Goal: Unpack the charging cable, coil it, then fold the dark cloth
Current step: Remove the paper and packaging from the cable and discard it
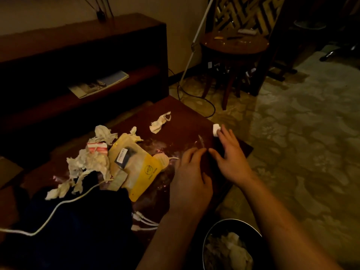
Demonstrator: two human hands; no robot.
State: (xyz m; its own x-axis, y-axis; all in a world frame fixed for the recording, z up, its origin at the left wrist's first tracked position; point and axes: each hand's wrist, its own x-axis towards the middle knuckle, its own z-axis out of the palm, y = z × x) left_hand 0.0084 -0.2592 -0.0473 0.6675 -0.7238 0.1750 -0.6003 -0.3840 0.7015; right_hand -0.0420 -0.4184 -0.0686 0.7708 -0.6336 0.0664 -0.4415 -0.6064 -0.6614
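The table is a dark reddish brown with pale pinkish smears. On it, the pouch is bright yellow with a cloudy clear front and a small dark printed mark. The little box is red and white. The cable is white, as is the charger block. The crumpled tissues are off-white. The dark cloth looks navy to black. The carpet has pale floral shapes on olive green.

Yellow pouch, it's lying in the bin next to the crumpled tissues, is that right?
Not quite. The yellow pouch is lying on the wooden table, not in the bin. It does lie next to the crumpled tissues, as the head view shows.
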